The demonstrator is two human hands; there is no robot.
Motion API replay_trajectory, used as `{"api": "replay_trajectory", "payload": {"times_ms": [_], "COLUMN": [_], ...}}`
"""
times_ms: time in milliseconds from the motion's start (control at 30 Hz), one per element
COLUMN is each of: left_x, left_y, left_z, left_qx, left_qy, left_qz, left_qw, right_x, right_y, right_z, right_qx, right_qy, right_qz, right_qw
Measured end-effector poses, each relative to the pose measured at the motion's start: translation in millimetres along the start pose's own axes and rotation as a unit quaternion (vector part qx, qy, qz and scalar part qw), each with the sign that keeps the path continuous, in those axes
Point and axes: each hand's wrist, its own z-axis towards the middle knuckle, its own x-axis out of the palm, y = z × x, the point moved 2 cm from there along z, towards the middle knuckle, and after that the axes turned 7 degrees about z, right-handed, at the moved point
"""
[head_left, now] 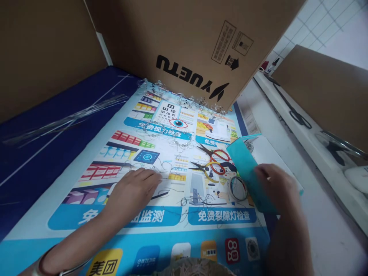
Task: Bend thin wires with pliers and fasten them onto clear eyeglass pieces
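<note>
My left hand rests low over the printed sheet, fingers bent and pressed together; what they hold, if anything, is hidden. At the right, my right hand is blurred over a teal box, its fingers curled near the box's edge. Between the hands lie red-handled scissors and yellow-and-red-handled pliers. A ring-shaped roll sits beside the box. Thin wires are scattered over the sheet.
A large cardboard box stands behind, with tangled wire pieces along its base. Clear strips lie on the blue surface at left. Black scissors lie on a ledge at right. A bowl-like container shows at the bottom.
</note>
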Motion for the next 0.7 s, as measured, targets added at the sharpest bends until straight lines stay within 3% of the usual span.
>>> {"api": "replay_trajectory", "payload": {"times_ms": [100,200,400,700], "left_x": [0.9,-0.9,-8.0,-12.7], "left_y": [-2.5,-6.9,-18.8,-28.9], "left_z": [-7.0,-10.0,-8.3,-9.7], "left_qx": [0.007,0.017,0.047,0.082], "left_qy": [0.016,0.029,0.052,0.064], "left_qz": [-0.028,-0.046,-0.076,-0.126], "left_qw": [0.999,0.998,0.995,0.986], "right_x": [18.0,37.6,57.8,62.6], "right_y": [54.0,82.2,88.5,86.6], "right_z": [-17.1,-32.9,-50.7,-72.4], "right_qx": [-0.18,-0.255,-0.247,-0.203], "right_qy": [0.101,0.161,0.182,0.202], "right_qz": [0.133,0.171,0.15,0.173], "right_qw": [0.969,0.938,0.94,0.942]}}
